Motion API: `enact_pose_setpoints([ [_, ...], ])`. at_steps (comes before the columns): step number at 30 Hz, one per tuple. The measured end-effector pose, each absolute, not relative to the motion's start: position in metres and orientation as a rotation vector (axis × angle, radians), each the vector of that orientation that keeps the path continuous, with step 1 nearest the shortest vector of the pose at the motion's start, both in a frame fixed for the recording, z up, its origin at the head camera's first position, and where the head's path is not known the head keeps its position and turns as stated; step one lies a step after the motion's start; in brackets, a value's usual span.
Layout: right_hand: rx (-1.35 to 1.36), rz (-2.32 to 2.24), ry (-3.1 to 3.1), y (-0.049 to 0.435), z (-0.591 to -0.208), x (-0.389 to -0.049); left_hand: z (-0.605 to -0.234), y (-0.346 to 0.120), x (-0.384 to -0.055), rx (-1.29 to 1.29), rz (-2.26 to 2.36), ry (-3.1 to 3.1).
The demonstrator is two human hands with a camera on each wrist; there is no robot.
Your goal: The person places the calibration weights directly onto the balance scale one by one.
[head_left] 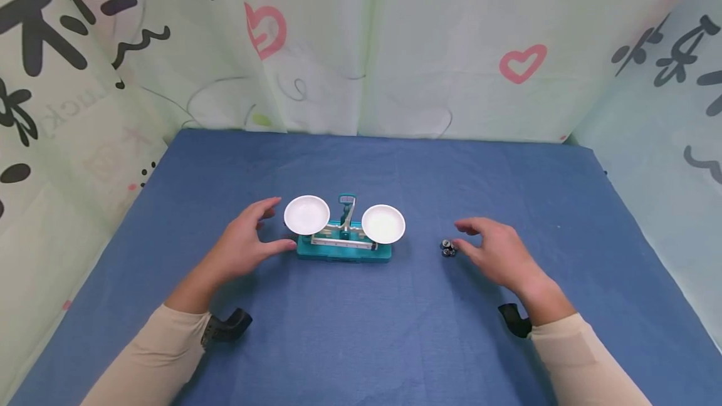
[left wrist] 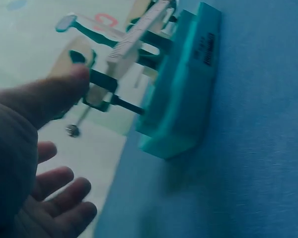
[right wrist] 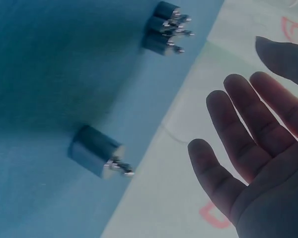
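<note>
A teal balance scale [head_left: 344,252] with two white pans stands upright on the blue cloth. My left hand [head_left: 239,243] is beside its left end, fingers spread and thumb tip close to the base. In the left wrist view the thumb overlaps the scale's beam end, with the teal base [left wrist: 188,89] beyond. To the right, my right hand [head_left: 499,252] hovers by a small cluster of metal weights [head_left: 448,247], its fingers loosely extended and holding nothing. The right wrist view has several knobbed weights [right wrist: 164,29] grouped together and one larger weight [right wrist: 97,151] apart from them.
A blue cloth [head_left: 350,343] covers the table. Pale curtains [head_left: 440,49] with printed hearts and dark lettering hang behind it and at both sides. Each wrist wears a black strap mount, such as the left mount [head_left: 228,326].
</note>
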State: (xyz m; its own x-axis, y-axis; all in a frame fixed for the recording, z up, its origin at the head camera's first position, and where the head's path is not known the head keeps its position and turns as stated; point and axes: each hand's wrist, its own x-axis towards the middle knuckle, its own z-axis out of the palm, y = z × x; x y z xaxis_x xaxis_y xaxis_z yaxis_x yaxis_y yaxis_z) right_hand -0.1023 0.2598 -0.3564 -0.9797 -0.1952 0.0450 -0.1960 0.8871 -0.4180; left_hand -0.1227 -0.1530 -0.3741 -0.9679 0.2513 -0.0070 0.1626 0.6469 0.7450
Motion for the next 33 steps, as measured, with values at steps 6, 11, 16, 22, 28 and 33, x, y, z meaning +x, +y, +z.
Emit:
enact_pose_setpoints([
  [6, 0.307, 0.627, -3.082, 0.265, -0.368, -0.108, -0.392, -0.151, -0.127, 0.281, 1.205, 2.743],
  [11, 0.319, 0.593, -3.123, 0.267, -0.373, -0.112, -0.401, -0.144, -0.128, 0.249, 1.159, 2.751],
  [16, 0.342, 0.561, -3.155, 0.269, -0.378, -0.115, -0.406, -0.137, -0.129, 0.254, 1.157, 2.756],
  [22, 0.347, 0.526, -3.173, 0.269, -0.382, -0.118, -0.412, -0.132, -0.127, 0.239, 1.181, 2.762],
  [28, 0.367, 0.538, -3.202, 0.269, -0.381, -0.122, -0.415, -0.13, -0.126, 0.175, 1.223, 2.734],
  [33, 0.375, 0.531, -3.216, 0.27, -0.383, -0.123, -0.416, -0.128, -0.127, 0.167, 1.234, 2.719],
])
